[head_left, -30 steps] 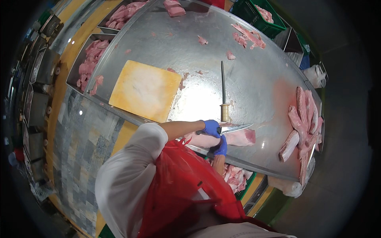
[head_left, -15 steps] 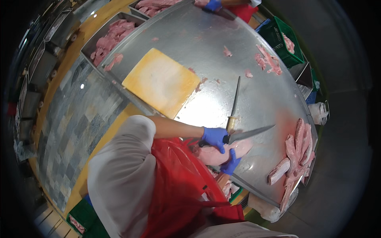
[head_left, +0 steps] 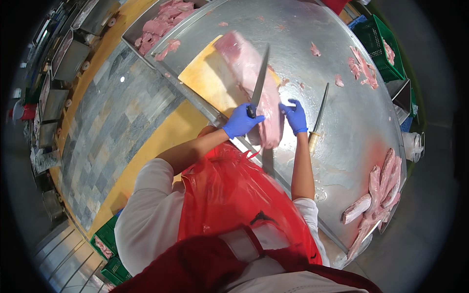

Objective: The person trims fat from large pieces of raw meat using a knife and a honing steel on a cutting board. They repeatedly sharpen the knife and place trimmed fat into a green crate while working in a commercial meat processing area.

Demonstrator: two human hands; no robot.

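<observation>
Meat slab [head_left: 254, 73] on yellow cutting board [head_left: 210, 83], steel tabletop [head_left: 342, 122], both hands working it.
Slab lies ahead of and between the hands, near end overhanging the tabletop edge; left hand [head_left: 240, 122] is closed round the knife [head_left: 259, 80] handle, blade lying along the slab; right hand [head_left: 295, 116] presses the slab's right edge, fingers curled. Judgement: keep right fingers clear of the blade, cut with long strokes. Sharpening steel [head_left: 318, 115] lies just right of the right hand.
</observation>
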